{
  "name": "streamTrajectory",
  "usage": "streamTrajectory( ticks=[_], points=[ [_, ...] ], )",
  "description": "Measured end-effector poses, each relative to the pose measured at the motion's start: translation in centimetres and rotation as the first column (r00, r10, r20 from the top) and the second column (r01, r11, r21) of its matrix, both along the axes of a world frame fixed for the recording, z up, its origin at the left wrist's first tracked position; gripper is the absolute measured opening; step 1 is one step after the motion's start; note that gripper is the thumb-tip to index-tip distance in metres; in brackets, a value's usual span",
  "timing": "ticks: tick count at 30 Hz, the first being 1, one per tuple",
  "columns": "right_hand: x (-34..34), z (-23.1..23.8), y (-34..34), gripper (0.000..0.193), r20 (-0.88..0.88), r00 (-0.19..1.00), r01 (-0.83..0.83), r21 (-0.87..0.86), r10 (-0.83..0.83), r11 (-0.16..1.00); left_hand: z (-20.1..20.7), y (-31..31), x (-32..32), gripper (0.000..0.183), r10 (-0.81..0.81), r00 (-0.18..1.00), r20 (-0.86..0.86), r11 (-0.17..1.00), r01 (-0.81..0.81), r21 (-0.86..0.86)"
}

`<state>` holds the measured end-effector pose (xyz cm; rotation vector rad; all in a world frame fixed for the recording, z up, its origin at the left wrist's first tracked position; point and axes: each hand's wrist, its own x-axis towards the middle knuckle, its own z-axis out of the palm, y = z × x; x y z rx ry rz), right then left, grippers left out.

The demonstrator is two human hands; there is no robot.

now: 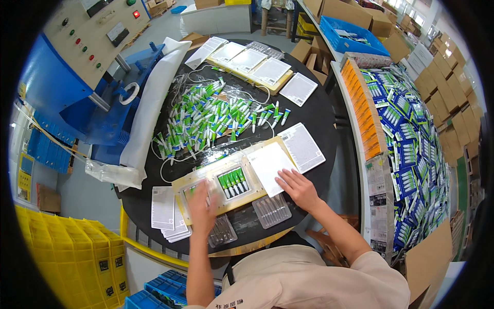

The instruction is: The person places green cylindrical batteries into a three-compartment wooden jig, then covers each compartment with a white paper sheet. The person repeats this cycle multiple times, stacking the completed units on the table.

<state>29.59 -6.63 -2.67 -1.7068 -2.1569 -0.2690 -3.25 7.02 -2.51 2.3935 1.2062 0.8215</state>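
Observation:
My right hand (pixel 299 189) lies with its fingers stretched out on a white card (pixel 266 164) at the right end of a cream tray-like fixture (pixel 210 169). Blurred by motion, my left hand (pixel 202 207) is over the fixture's left opening; its fingers and anything in them cannot be made out. Several small green-and-white tubes (pixel 233 181) stand side by side in the middle opening. Beyond the fixture spreads a loose heap of similar tubes (pixel 211 116). Clear plastic blister trays (pixel 271 211) lie by the near edge, and another printed card (pixel 301 147) rests right of the fixture.
All this is on a round black table (pixel 314 103). At its far side sits a second fixture (pixel 252 69) with cards. A blue press machine (pixel 77 103) stands left. Packed blister cards (pixel 411 154) fill a bin on the right. Yellow crates (pixel 67 252) are at lower left.

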Motion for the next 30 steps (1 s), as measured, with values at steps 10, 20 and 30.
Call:
streamTrajectory(
  ticks=[10, 20, 30],
  points=[
    [-0.6, -2.2, 0.3, 0.049, 0.008, 0.999, -0.031, -0.139, 0.032, 0.99, -1.5, -3.0, -19.3, 0.084, 0.181, 0.802, -0.569, 0.88, -0.39, -0.27],
    [9.1, -1.9, 0.8, 0.07, 0.194, 0.962, 0.261, -0.436, -0.192, 0.861, -2.2, -1.3, -21.5, 0.078, 0.024, 0.838, -0.545, 0.975, -0.141, -0.174],
    [11.1, 0.4, -0.7, 0.032, 0.012, 0.961, 0.272, -0.192, -0.275, 0.943, -5.1, -1.7, -23.0, 0.049, -0.041, 0.672, -0.739, 0.979, 0.173, 0.103]
  ],
)
